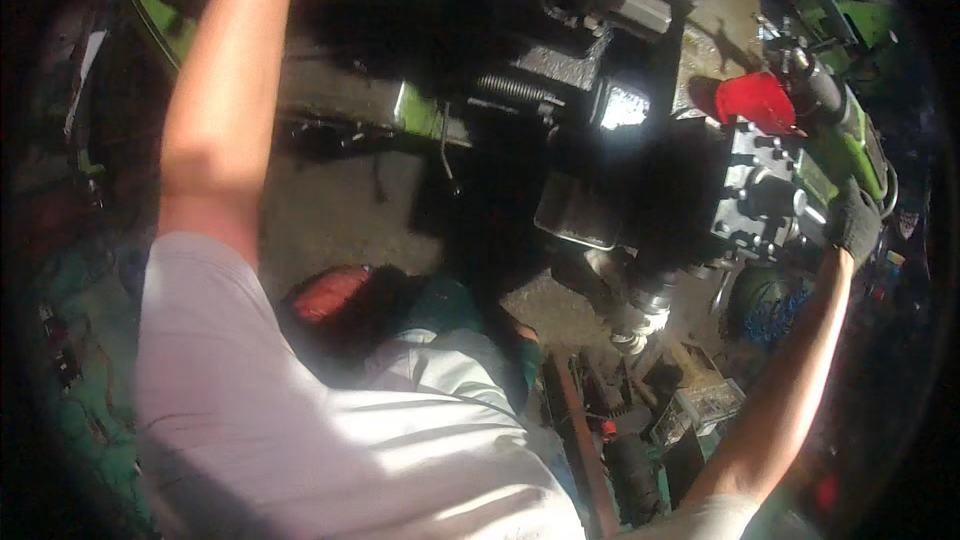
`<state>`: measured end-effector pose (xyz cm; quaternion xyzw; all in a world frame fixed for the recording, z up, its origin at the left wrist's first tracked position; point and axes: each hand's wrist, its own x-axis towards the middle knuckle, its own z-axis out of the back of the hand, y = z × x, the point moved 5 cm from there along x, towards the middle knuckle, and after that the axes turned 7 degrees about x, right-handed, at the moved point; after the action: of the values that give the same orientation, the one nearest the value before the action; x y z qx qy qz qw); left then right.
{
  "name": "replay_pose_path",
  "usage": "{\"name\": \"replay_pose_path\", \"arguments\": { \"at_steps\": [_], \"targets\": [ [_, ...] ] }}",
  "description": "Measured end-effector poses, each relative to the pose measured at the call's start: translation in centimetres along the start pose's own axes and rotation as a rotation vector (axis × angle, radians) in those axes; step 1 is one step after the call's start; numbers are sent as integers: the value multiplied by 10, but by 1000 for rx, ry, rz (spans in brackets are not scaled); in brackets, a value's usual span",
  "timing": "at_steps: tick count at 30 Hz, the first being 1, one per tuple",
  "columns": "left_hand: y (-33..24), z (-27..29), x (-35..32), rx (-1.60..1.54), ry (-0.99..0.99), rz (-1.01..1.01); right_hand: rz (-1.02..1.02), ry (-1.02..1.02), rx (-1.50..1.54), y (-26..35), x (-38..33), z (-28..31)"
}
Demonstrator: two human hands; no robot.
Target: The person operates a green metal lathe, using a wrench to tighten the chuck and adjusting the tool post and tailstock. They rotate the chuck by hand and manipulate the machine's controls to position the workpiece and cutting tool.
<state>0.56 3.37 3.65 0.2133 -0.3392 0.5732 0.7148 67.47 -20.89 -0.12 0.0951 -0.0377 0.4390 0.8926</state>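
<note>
My left arm [225, 80] reaches up past the top edge of the head view, so its hand is out of the picture. At the far right, my right hand [858, 225] wears a dark grey glove. Its fingers look curled at the green machine part [858, 145], beside a short silver rod [812, 212]; what lies inside them is hidden. Left of that hand sits a metal block with several bolts [755, 190]. A red piece [757, 102] lies just above the block.
A coil spring [515, 90] and a thin bent metal rod [447, 155] show across the machine. Below are metal bars [580, 430], a box-like item [700, 405] and blue coiled material [770, 305]. A red rounded object [330, 293] lies by my body. Deep shadow hides the middle.
</note>
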Motion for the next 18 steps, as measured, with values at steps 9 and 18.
{"name": "replay_pose_path", "arguments": {
  "at_steps": [9,18],
  "targets": [
    [-7,12,1,28,78,60,-3,-240,124,27,-26,15],
    [2,20,-6,59,54,51,-45,-134,348,58,-54,42]
  ]
}}
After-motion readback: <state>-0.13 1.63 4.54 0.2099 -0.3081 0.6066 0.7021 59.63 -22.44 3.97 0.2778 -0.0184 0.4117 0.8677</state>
